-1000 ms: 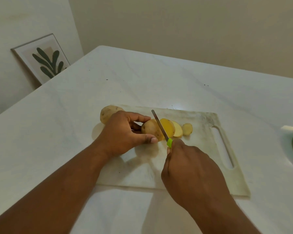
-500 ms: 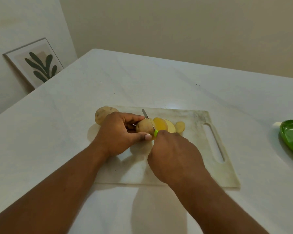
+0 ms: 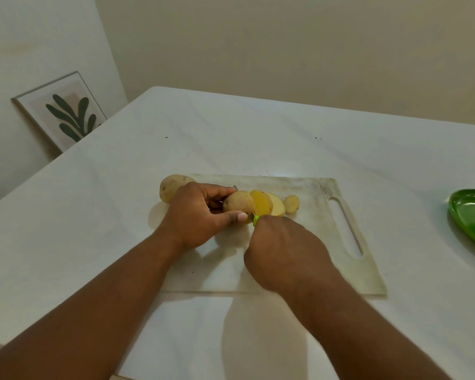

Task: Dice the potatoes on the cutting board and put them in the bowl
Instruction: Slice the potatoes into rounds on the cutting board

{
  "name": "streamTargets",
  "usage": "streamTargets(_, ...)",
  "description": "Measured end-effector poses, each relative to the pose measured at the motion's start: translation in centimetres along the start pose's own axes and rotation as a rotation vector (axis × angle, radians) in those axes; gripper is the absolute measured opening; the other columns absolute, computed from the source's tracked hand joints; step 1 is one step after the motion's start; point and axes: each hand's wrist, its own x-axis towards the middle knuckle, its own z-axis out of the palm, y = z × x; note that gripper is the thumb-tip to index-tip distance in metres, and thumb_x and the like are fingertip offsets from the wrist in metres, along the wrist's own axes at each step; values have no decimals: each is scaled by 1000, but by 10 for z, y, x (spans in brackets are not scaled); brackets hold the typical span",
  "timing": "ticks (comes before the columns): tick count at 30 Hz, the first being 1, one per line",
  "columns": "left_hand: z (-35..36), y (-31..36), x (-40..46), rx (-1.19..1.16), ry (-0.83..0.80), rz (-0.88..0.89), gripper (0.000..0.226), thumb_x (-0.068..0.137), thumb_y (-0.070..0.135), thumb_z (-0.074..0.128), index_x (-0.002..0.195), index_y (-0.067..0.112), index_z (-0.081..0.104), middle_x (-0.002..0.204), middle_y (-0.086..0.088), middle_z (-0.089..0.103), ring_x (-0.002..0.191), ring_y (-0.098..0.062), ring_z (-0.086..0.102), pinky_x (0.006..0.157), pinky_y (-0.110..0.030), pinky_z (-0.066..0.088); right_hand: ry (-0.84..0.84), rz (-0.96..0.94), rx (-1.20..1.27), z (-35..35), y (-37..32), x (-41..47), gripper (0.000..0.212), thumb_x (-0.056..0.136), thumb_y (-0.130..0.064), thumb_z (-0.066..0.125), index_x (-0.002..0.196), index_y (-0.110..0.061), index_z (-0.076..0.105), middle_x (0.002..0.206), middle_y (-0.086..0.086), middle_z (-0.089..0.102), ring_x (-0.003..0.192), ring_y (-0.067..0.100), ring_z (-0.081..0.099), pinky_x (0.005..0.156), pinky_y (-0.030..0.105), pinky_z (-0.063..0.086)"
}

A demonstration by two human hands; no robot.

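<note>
A pale cutting board (image 3: 307, 237) lies on the white table. My left hand (image 3: 195, 215) grips a potato (image 3: 237, 204) on the board, thumb and fingers curled round it. My right hand (image 3: 283, 250) grips a knife by its green handle (image 3: 255, 220); the blade is sunk in the potato and mostly hidden, only its tip (image 3: 235, 187) showing behind. Yellow slices (image 3: 266, 205) lean to the right of the cut, with a small end piece (image 3: 291, 204) beyond them. A whole potato (image 3: 172, 187) lies at the board's far left corner. A green bowl (image 3: 470, 219) sits at the right edge.
The board's handle slot (image 3: 346, 227) faces right, toward the bowl. A framed leaf picture (image 3: 63, 111) leans against the wall left of the table. The table's left edge runs diagonally near the picture.
The knife went from resting on top of the potato to being pressed down through it; my right hand moved forward and down. My left hand kept its hold. The camera shifted slightly.
</note>
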Motion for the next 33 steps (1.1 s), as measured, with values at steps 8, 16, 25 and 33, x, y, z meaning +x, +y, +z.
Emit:
streamTargets(8, 1, 3, -5, 79, 11, 47, 61, 66, 30, 95, 123, 21, 74, 105, 13, 73, 94, 6, 71, 80, -10, 55, -28, 14, -15, 7, -1, 5, 4, 94, -20, 54, 98, -20, 55, 105, 4, 62, 99, 24, 63, 72, 33, 45)
streamTargets(16, 0, 1, -3, 55, 29, 12, 53, 70, 29, 93, 119, 17, 76, 97, 17, 74, 89, 6, 72, 77, -9, 53, 71, -17, 21, 23, 11, -19, 7, 92, -20, 48, 89, -23, 43, 75, -6, 39, 67, 13, 44, 53, 27, 31)
streamTargets(25, -2, -1, -1, -6, 4, -10, 54, 68, 24, 94, 119, 17, 75, 101, 8, 77, 92, -3, 74, 83, -18, 58, 138, -48, -14, 31, 41, -62, 13, 95, -22, 36, 82, -24, 35, 72, -5, 44, 59, 11, 42, 47, 26, 22)
streamTargets(33, -7, 5, -2, -124, 16, -66, 59, 58, 29, 94, 113, 16, 77, 97, 3, 79, 88, -11, 77, 77, -19, 58, 348, -68, 81, 19, 44, -52, 25, 103, -42, 22, 86, -29, 35, 69, -5, 51, 59, 12, 51, 49, 26, 30)
